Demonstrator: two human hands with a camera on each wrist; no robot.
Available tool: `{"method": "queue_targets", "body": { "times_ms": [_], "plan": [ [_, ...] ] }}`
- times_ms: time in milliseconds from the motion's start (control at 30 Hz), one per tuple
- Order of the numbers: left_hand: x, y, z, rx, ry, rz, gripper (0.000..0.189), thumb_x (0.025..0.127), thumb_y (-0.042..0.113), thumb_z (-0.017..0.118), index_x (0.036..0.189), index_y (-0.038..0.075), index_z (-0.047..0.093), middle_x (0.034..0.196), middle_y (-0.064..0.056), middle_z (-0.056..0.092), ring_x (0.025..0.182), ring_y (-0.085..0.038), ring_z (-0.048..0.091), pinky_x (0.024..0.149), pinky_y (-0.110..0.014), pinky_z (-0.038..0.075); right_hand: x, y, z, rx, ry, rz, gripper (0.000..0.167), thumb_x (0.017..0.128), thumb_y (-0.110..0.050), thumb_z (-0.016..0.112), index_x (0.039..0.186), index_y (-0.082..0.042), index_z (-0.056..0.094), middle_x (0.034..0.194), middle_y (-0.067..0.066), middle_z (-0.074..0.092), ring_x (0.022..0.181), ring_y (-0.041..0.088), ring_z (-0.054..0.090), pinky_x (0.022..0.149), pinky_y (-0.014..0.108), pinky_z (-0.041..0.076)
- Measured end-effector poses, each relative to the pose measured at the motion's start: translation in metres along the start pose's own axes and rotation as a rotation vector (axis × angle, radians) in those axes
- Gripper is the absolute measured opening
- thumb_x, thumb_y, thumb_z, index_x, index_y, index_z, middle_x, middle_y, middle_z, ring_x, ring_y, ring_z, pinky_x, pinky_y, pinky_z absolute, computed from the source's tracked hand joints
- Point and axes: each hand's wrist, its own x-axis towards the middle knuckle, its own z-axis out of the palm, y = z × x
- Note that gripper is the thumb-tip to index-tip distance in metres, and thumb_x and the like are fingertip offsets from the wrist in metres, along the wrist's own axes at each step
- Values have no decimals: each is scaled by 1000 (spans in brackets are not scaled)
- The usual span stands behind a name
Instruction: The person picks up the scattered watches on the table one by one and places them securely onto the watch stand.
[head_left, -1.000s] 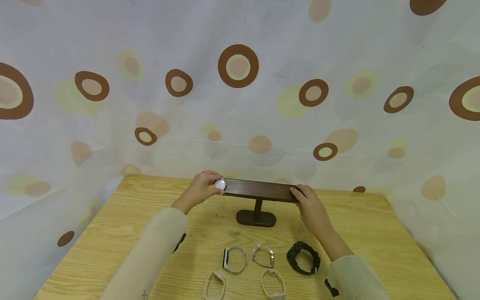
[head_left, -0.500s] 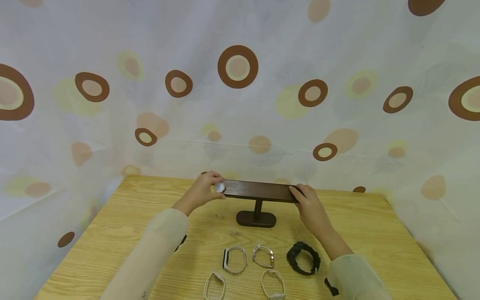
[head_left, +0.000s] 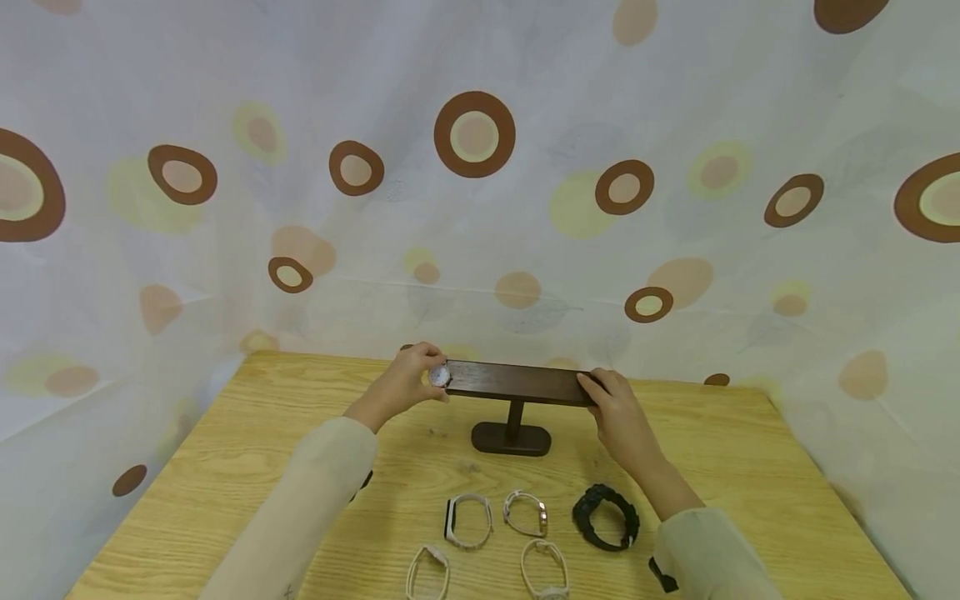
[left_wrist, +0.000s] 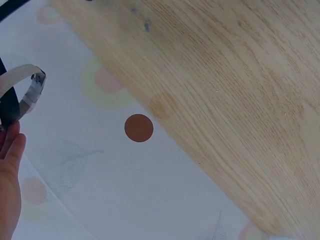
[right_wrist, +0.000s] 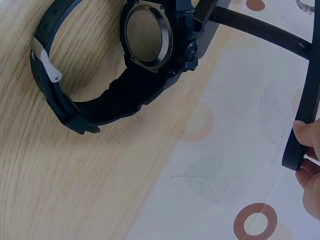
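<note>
A dark wooden T-bar watch stand [head_left: 517,382] stands towards the back of the table. My left hand [head_left: 397,382] pinches a wristwatch [head_left: 439,376] with a round pale dial at the bar's left end. In the left wrist view, the light band of this wristwatch [left_wrist: 21,74] loops round the end of the dark bar, with the fingers of my left hand [left_wrist: 9,185] just below it. My right hand [head_left: 624,417] grips the bar's right end. In the right wrist view, thumb and fingers of that hand [right_wrist: 311,172] hold the bar [right_wrist: 306,107] from both sides.
In front of the stand lie a chunky black watch [head_left: 606,517], a pale fitness band with a dark screen [head_left: 470,520], a small rose-toned watch [head_left: 527,512], and two pale-banded watches [head_left: 429,573], [head_left: 545,569]. A patterned curtain [head_left: 480,233] hangs behind the wooden table [head_left: 225,467].
The wristwatch's dial has shifted slightly downward at the bar's left end, and the left fingers have moved a little with it. My right hand keeps its hold on the bar.
</note>
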Motion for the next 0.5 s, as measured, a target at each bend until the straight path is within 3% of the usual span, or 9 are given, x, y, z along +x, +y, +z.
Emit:
{"method": "queue_targets", "body": {
  "times_ms": [133, 500],
  "plan": [
    [1, 1, 1, 19, -28, -2, 60, 76, 17, 75, 126, -8, 52, 121, -19, 52, 112, -31, 53, 93, -39, 50, 0, 1, 0, -9, -6, 6, 42, 73, 12, 70, 113, 7, 62, 111, 24, 56, 106, 40, 52, 89, 49, 50],
    [2, 1, -1, 46, -33, 43, 55, 76, 16, 76, 122, -8, 56, 119, -19, 54, 109, -31, 55, 91, -38, 51, -2, 0, -3, 6, 14, -10, 44, 70, 13, 71, 113, 5, 63, 110, 22, 57, 105, 39, 54, 86, 47, 52]
  ]
}}
